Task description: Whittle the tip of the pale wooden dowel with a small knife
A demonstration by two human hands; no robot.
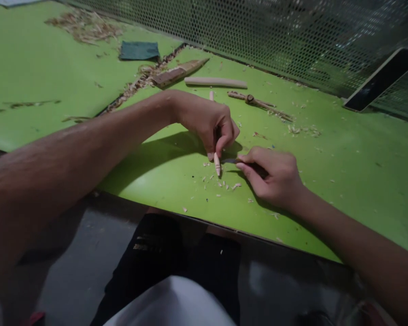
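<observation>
My left hand (215,129) is closed around a thin, pale wooden stick (218,165), pressing it down towards the green table. The stick's lower end is tapered and has grooves cut round it, while its other end shows behind the hand. In my right hand (274,174) is a small knife, gripped between thumb and fingers. Its short dark blade (228,160) points left and reaches close to the carved end; I cannot tell whether it touches the wood. The knife's handle is mostly hidden by the fingers. Small wood chips (236,185) lie just below the stick.
Behind my hands lie a pale wooden rod (216,82), a pointed wood piece (180,73) and a forked twig (260,105). A dark green sandpaper-like sheet (139,50) and a shavings heap (83,26) are farther left. A phone (382,81) leans on the perforated metal screen (258,40).
</observation>
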